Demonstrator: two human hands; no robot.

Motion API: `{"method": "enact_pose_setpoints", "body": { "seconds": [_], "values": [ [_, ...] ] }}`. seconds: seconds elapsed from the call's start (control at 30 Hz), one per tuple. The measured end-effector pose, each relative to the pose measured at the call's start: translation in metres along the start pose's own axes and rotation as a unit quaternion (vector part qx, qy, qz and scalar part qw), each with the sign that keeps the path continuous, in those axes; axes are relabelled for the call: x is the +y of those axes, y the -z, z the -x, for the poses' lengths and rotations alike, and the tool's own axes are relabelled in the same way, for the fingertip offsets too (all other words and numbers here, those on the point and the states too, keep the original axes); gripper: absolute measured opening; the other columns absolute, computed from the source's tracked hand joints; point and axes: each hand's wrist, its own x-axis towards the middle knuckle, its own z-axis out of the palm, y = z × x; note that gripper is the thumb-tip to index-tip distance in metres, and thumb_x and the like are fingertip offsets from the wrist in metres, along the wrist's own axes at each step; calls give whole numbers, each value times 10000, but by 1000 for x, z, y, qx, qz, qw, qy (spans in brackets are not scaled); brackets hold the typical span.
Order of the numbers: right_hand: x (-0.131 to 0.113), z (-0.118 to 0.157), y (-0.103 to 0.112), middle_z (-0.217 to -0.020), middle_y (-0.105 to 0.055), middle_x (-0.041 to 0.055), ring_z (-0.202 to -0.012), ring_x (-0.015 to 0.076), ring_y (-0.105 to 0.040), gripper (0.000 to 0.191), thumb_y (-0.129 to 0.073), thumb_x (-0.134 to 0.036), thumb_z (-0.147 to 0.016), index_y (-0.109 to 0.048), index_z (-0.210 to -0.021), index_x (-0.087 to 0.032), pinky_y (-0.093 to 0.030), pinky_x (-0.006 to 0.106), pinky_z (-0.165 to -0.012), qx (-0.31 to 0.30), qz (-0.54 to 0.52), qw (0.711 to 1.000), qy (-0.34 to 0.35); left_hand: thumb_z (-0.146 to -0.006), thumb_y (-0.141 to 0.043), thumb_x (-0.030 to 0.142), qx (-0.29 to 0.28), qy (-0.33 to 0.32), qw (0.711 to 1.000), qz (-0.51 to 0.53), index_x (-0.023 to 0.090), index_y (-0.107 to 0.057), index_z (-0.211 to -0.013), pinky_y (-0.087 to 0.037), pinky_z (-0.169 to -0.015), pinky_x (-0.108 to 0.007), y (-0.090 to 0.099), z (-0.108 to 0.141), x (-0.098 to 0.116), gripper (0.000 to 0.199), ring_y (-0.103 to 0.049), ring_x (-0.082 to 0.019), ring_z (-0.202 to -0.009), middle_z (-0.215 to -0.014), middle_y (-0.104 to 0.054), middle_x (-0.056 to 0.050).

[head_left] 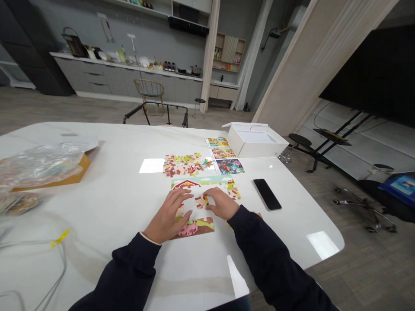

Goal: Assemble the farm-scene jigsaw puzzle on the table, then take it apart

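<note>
A partly assembled jigsaw puzzle (204, 224) with a farm picture lies on the white table, its middle showing bare tabletop. My right hand (223, 204) pinches a puzzle piece (200, 201) at its right edge, over that gap. On the other side my left hand (169, 214) rests over the puzzle's left edge, thumb and fingers spread apart with nothing between them. It hides part of the assembled border. Behind the puzzle lies a group of loose puzzle pieces (184, 165). Part of another piece (258, 214) shows beside my right sleeve.
A sheet with three reference pictures (223, 153) lies by an open white box (256, 149). To the right is a black phone (267, 194). Plastic packaging (42, 168) covers the left side, with a cable (61, 255) in front. A chair (155, 113) stands beyond the table.
</note>
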Motion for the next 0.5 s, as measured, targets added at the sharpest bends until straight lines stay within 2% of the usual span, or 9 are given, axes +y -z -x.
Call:
{"method": "enact_pose_setpoints", "body": {
  "seconds": [0.17,0.3,0.4,0.5],
  "values": [
    [1,0,1,-1073,-693,91,-1048,274,-621,332,-803,-73,-783,-647,-1054,-186,-510,447,-961,3,-4,1000,-2,-955,-580,174,-3,-9,1000,3,220,-531,-1338,-436,-1145,-551,0,1,1,389,-479,-295,-1350,-1370,-566,-137],
    [3,7,4,-1060,-680,78,-1031,254,-618,282,-766,-116,-824,-629,-1056,-202,-515,422,-944,26,-8,999,28,-959,-574,176,1,-10,1000,3,225,-526,-1339,-446,-1134,-565,1,0,3,386,-484,-303,-1348,-1364,-571,-140],
    [16,26,21,-1097,-681,87,-1044,250,-627,273,-734,-170,-851,-632,-1100,-213,-533,415,-928,66,-15,997,33,-956,-573,180,4,-14,1000,0,230,-533,-1323,-456,-1125,-569,1,-1,3,373,-494,-307,-1338,-1359,-579,-141],
    [36,56,46,-1153,-685,98,-1066,245,-643,278,-696,-212,-875,-651,-1149,-230,-550,414,-924,100,-15,995,7,-956,-568,179,5,-16,1000,1,226,-539,-1315,-453,-1132,-558,1,0,3,362,-496,-299,-1337,-1360,-582,-138]
  ]
}}
